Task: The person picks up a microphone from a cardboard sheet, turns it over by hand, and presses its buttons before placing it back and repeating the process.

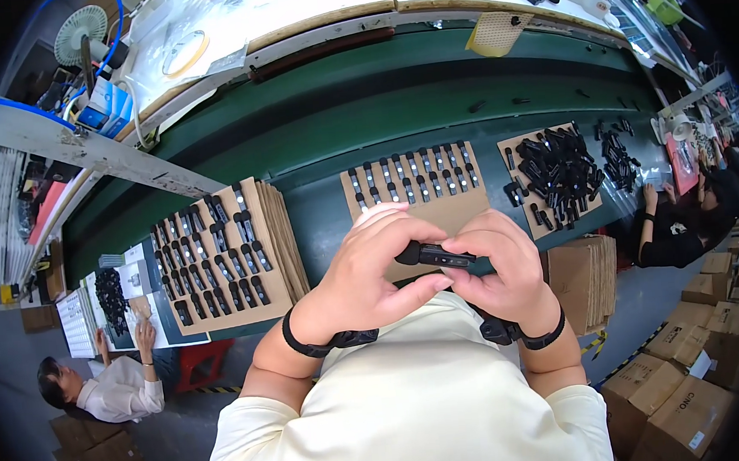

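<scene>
A small black clip-on microphone [440, 255] with a rounded foam-like tip lies across my fingers in front of my chest, its tip pointing left. My left hand [376, 264] pinches it from the left, near the tip. From the other side, the thumb and fingers of my right hand [504, 260] grip its narrow end. Just beyond my hands is a cardboard sheet [458, 213] bearing two rows of similar microphones. My hands and forearms cover part of the sheet's near side.
To the left, a cardboard stack [280, 237] carries several rows of microphones. A loose heap of microphones [558, 170] sits on cardboard at right. The green conveyor belt [308, 89] runs beyond. Co-workers sit at both sides, one in a white shirt [123, 389]. Cartons [682, 406] stand at lower right.
</scene>
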Demonstrator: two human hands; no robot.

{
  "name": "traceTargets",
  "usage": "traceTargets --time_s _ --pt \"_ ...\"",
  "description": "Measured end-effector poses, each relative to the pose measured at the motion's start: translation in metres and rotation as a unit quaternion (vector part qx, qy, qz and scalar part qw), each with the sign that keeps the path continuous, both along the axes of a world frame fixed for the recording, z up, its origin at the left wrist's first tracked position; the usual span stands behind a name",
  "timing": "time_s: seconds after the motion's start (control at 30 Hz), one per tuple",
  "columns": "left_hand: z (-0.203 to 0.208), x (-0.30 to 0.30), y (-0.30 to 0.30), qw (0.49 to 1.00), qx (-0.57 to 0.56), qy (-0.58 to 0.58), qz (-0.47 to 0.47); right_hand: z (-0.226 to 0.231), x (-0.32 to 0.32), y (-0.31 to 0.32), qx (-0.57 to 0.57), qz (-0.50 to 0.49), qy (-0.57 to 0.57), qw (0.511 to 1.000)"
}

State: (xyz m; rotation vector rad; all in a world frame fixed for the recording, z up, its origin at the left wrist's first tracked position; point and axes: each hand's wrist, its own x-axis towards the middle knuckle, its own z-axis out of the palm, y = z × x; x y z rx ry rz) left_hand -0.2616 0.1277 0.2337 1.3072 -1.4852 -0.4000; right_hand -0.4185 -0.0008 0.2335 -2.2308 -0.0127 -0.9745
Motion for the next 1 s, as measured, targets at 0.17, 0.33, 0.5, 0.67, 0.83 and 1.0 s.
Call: traceTargets --time_s 0.17,0.33,0.5,0.67,0.83,1.0 --pt "-0.005 0.000 -0.003 0.999 0.025 0.016 -0.030 -0.003 0.001 0.000 -0.026 -0.001 -0.011 1.000" --pt "-0.010 0.000 -0.004 0.999 0.001 0.028 -0.024 -0.005 -0.003 0.002 0.049 -0.012 0.014 0.999" --pt "-0.009 0.001 -0.006 0.999 -0.031 -0.007 -0.007 -0.009 -0.010 -0.001 0.097 0.014 0.012 0.995" --pt "-0.010 0.002 -0.006 0.998 -0.058 -0.028 -0.023 -0.014 -0.013 -0.003 0.029 0.018 -0.004 0.999" --pt "-0.017 0.008 -0.012 0.994 -0.067 -0.081 -0.015 -0.005 -0.009 -0.005 0.121 0.026 0.059 0.990" --pt "-0.034 0.015 -0.019 0.975 -0.053 -0.218 0.008 -0.005 -0.001 -0.016 0.223 0.030 0.223 0.948"
